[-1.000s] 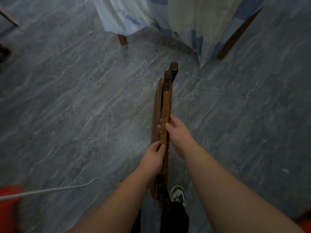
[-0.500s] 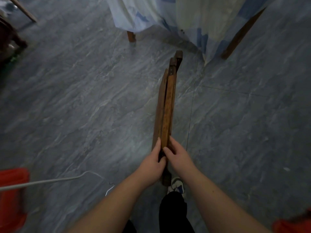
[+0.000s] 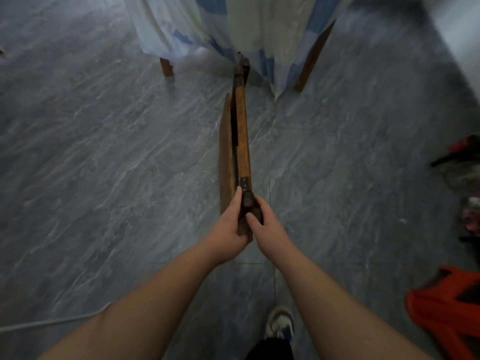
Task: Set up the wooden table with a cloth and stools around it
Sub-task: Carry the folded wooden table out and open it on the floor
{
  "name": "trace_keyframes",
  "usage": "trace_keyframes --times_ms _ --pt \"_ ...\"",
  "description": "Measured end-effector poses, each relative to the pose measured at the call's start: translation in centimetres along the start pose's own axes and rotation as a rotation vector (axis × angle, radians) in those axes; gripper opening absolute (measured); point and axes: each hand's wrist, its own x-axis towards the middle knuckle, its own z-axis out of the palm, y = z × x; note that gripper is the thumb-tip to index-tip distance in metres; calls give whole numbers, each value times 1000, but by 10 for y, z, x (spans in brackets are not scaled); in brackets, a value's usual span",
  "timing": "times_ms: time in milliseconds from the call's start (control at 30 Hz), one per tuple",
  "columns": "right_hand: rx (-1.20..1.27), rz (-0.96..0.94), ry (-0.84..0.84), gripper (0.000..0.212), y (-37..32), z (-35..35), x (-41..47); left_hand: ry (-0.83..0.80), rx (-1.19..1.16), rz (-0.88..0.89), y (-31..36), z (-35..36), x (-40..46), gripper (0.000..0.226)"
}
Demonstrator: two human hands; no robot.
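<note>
A folded wooden stool stretches away from me above the grey floor, its far end close to the table. My left hand and my right hand both grip its near end, one on each side. The wooden table stands at the top of the view; two of its legs show, one at the left and one at the right. A white and blue cloth hangs over it and hides the top.
The grey marble-patterned floor spreads to the left. An orange-red object sits at the lower right, with dark and red items at the right edge. A white cord lies at the lower left. My shoe is below.
Both hands have slid down the folded stool to its near end. The stool's far end now reaches closer to the cloth-covered table, and the view has turned to the right.
</note>
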Motion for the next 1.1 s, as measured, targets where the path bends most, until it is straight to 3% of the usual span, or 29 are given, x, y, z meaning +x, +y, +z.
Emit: trace_keyframes --times_ms 167,300,633,833,933,1100 --pt "-13 -147 22 76 22 8 -5 108 67 55 -22 15 5 111" --pt "38 -362 71 80 65 17 7 286 132 151 -57 34 16 111" --pt "-118 -773 110 68 200 41 86 407 156 468 -171 75 49 98" --pt "-92 -797 119 73 236 59 113 402 199 508 -220 83 61 99" --pt "-151 -742 150 85 243 64 112 394 173 437 -225 83 60 99" --pt "-93 -634 207 85 235 74 104 477 151 322 -218 91 61 101"
